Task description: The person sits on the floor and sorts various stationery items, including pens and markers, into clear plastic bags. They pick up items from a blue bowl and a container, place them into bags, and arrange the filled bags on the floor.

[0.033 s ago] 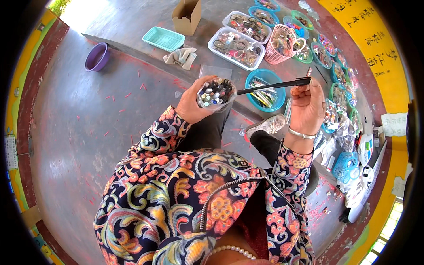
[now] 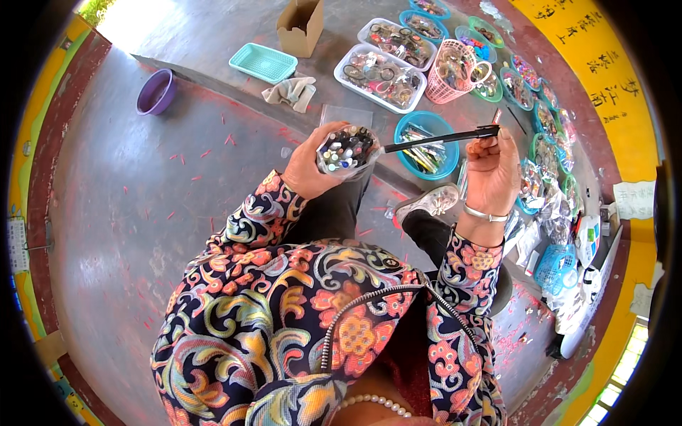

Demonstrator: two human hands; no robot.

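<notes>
My left hand (image 2: 307, 170) is wrapped round a clear container (image 2: 347, 175), which might be a cup or a bag; its lower part is hidden. Several pens (image 2: 347, 148) stand packed inside, their dark, white and blue ends facing up. Out to the right, my right hand (image 2: 491, 177) pinches a black pen (image 2: 440, 139) by its clip end. The pen lies almost level, its other tip close to the container's rim. Below the pen, a blue basin (image 2: 452, 160) on the floor holds loose pens of several colours.
Beyond my hands stand white trays (image 2: 387, 106) of small items, a pink basket (image 2: 442, 89), a cardboard box (image 2: 298, 35), a green tray (image 2: 263, 62) and a cloth (image 2: 291, 94). A purple basin (image 2: 156, 92) sits left. Several filled basins and bags line the right wall.
</notes>
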